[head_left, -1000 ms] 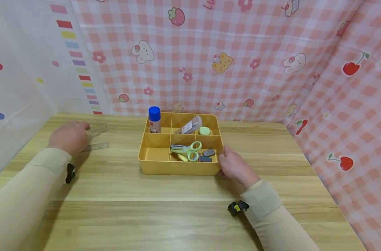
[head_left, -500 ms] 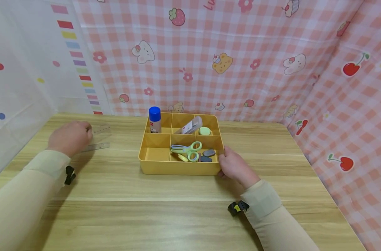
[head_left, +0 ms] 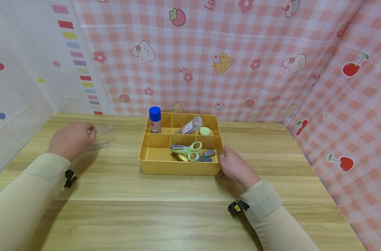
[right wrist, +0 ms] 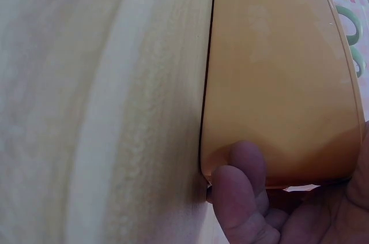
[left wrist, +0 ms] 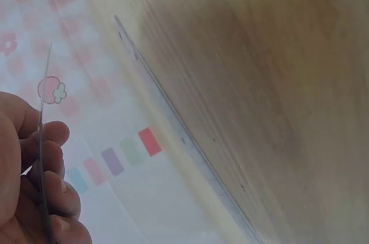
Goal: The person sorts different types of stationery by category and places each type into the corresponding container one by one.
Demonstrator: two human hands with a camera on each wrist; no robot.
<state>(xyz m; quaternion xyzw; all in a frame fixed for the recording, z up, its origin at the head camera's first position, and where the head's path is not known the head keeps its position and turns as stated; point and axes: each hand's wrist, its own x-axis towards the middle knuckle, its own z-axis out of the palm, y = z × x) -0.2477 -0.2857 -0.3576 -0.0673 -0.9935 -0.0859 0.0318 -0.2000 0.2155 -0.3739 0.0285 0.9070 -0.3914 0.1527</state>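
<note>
My left hand (head_left: 72,139) pinches a clear ruler (head_left: 105,130) between thumb and fingers, above the left side of the table. In the left wrist view the held ruler (left wrist: 44,102) appears edge-on as a thin strip. A second clear ruler (head_left: 99,146) lies below it on the wood. My right hand (head_left: 235,165) grips the front right corner of a yellow divided tray (head_left: 181,168), its fingertips on the outer wall. The tray holds a glue stick (head_left: 155,120) with a blue cap, green scissors (head_left: 187,149), a clear plastic case (head_left: 190,125) and a pale green block (head_left: 204,131).
Small grey pieces (head_left: 208,152) and a yellow piece (head_left: 183,158) lie near the scissors in the tray's front compartments. The wooden table (head_left: 178,216) meets a pink checked cloth (head_left: 190,80) at the back and right. A white sheet (head_left: 21,69) hangs on the left.
My left hand has lifted the clear ruler off the table and shifted slightly right with it. The right hand and the tray have stayed in place.
</note>
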